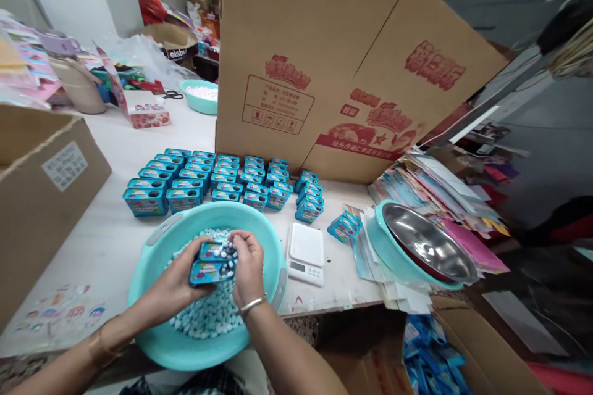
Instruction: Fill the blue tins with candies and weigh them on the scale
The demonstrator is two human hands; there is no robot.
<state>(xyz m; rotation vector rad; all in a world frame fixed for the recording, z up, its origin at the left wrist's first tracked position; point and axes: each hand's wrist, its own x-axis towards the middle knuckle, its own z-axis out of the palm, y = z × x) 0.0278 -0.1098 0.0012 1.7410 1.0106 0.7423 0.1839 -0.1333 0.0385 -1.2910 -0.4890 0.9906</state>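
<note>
My left hand point(178, 287) grips two small blue tins point(212, 263), stacked side by side, above a teal basin point(157, 345). White and pale blue candies point(208, 315) fill the basin. My right hand point(247, 265) is closed at the tins' right end, fingertips pinched over candies in their openings. Rows of matching blue tins point(208, 176) stand on the white table point(111, 241) beyond the basin.
A small white scale point(306, 253) sits right of the basin. Further right, a steel bowl point(428, 244) rests in a teal basin over stacked papers. A big cardboard box point(343, 55) stands behind the tins, another box point(37, 197) at left. An open carton point(430, 358) lies below right.
</note>
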